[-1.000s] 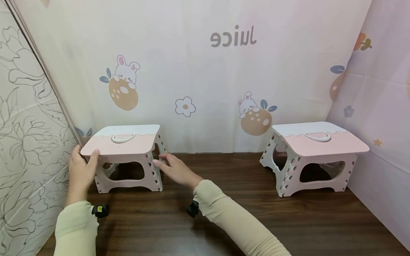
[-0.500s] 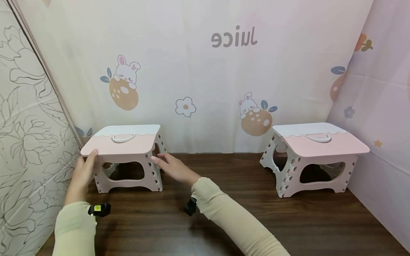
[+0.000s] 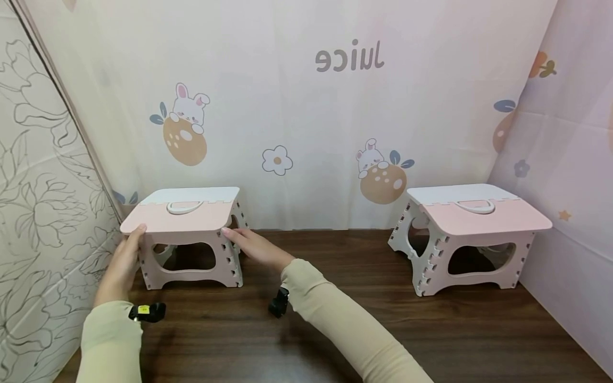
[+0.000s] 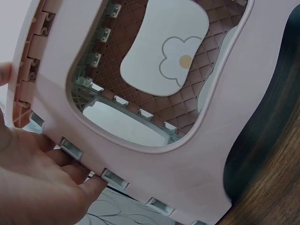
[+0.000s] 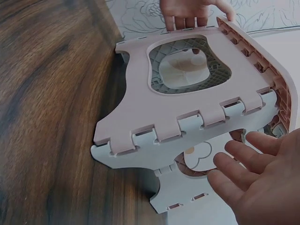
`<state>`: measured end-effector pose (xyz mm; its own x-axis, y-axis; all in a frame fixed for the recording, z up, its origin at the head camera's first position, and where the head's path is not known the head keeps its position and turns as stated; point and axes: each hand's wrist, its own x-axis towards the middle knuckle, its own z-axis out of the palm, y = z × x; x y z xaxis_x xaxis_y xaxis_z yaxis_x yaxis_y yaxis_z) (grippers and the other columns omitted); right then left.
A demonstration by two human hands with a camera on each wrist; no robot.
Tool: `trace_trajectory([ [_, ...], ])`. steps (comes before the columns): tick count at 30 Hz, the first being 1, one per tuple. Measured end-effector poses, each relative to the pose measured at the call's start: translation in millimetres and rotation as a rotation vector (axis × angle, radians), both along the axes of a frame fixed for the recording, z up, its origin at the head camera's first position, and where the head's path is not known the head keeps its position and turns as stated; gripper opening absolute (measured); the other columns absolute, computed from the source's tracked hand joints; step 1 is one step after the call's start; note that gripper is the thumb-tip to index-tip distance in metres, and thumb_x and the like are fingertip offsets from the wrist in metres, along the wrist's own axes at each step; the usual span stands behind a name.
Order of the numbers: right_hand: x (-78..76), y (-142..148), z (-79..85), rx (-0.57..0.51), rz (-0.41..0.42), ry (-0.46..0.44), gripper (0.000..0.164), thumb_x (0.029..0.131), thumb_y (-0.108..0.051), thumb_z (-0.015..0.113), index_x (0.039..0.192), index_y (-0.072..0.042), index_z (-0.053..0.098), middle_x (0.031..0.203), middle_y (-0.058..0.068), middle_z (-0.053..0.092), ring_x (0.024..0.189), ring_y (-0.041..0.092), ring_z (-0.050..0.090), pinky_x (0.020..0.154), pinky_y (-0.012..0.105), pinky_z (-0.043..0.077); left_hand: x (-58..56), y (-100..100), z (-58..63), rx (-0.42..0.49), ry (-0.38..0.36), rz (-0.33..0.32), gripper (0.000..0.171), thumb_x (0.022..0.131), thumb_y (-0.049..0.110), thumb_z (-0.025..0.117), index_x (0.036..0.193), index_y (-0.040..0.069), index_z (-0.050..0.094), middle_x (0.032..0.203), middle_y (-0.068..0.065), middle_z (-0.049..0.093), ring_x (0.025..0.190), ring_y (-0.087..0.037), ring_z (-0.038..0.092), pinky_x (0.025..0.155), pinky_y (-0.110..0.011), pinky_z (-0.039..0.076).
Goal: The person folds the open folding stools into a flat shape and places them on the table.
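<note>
A pink and white folding stool (image 3: pixel 187 218) stands unfolded at the left, its white handle (image 3: pixel 184 207) lying on the seat. My left hand (image 3: pixel 118 268) is at its left side, thumb by the seat's front corner. In the left wrist view the left hand's fingers (image 4: pixel 70 171) lie against the leg's hinged edge, tips partly hidden. My right hand (image 3: pixel 261 248) is at the stool's right side, thumb by the front corner under the seat. Its fingers (image 5: pixel 241 161) are loosely spread beside the white side panel (image 5: pixel 197 129) in the right wrist view.
A second pink and white folding stool (image 3: pixel 483 218) stands at the right. Both are on a dark wooden surface (image 3: pixel 335 314). A printed curtain (image 3: pixel 316 117) hangs behind, and a flower-patterned panel (image 3: pixel 43 213) runs close along the left stool's side.
My left hand has drawn in against the stool's left side, its fingers now largely behind the edge. The right hand has shifted slightly left and up towards the seat corner. Both stools have stayed put.
</note>
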<state>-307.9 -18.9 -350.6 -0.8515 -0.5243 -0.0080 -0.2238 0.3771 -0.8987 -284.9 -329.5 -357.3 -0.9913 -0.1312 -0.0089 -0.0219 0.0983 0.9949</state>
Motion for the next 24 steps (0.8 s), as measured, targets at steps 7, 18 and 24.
trace_trajectory([
  [7,-9.7,-6.1,1.4,-0.032,0.104,-0.012,0.082,0.095,-0.076,0.029,0.156,-0.021,0.035,0.156,-0.005,0.038,0.142,0.014,0.034,0.111,0.042,0.034,-0.9,1.3,-4.8,0.016,-0.018,0.023,0.093,0.100,0.063,0.035,0.158,0.008,-0.012,0.163,-0.013,-0.019,0.147,-0.032,-0.019,0.115,-0.054,-0.010],
  [18,-16.1,-14.7,7.8,-0.049,0.141,-0.080,0.082,0.097,-0.074,0.026,0.158,-0.019,0.032,0.158,0.002,0.035,0.144,0.020,0.033,0.111,0.046,0.034,-2.1,0.2,-4.5,0.005,-0.020,0.009,0.093,0.099,0.064,0.034,0.157,0.010,-0.015,0.162,-0.012,-0.022,0.146,-0.033,-0.020,0.115,-0.057,-0.010],
  [24,-21.0,-19.2,7.5,-0.073,0.080,-0.159,0.087,0.094,-0.076,0.034,0.158,-0.019,0.031,0.158,0.006,0.035,0.143,0.024,0.036,0.112,0.049,0.033,-2.0,-0.9,-4.8,0.006,-0.021,0.013,0.093,0.099,0.064,0.033,0.157,0.012,-0.017,0.161,-0.011,-0.025,0.146,-0.032,-0.023,0.114,-0.057,-0.011],
])
